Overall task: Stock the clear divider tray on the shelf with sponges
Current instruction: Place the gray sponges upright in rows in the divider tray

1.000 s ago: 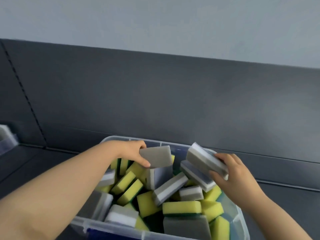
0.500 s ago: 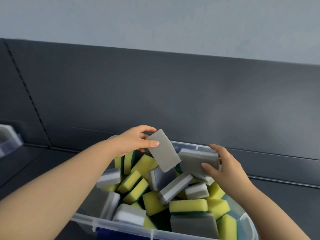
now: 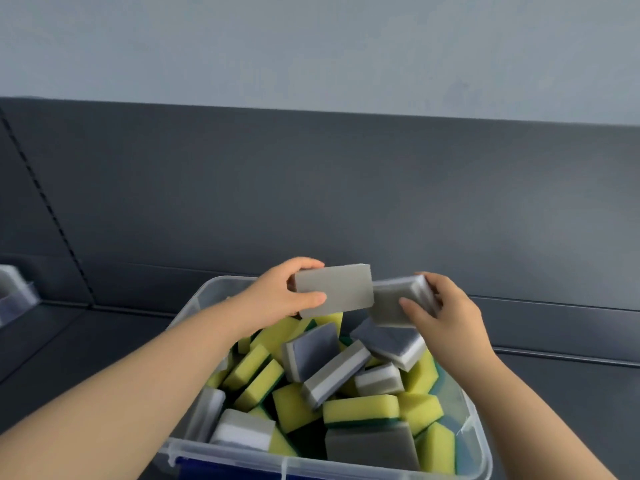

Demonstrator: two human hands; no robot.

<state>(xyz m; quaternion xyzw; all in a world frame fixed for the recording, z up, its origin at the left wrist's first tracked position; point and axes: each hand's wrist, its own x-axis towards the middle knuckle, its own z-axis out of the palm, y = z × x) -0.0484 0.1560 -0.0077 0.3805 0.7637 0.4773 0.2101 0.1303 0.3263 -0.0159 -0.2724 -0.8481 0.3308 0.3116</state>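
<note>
Grey foam sits in both hands. The left hand (image 3: pixel 277 299) pinches a grey sponge (image 3: pixel 334 291) by its left end, thumb on the near face and fingers curled over the top edge, and holds it roughly level above the far side of a clear plastic bin (image 3: pixel 474 427). The right hand (image 3: pixel 446 313) grips a grey-and-white sponge (image 3: pixel 394 303) between thumb and curled fingers. This one is just beside the first, and whether the two touch cannot be told. Below them the bin holds a loose heap of yellow-and-green sponges (image 3: pixel 360 410) and more grey-and-white ones (image 3: pixel 332 375), lying at all angles. The bin rests on a dark grey shelf (image 3: pixel 86 341) with a dark back panel (image 3: pixel 311 185) behind it. At the far left edge a clear tray (image 3: pixel 14 296) shows only in part.
</note>
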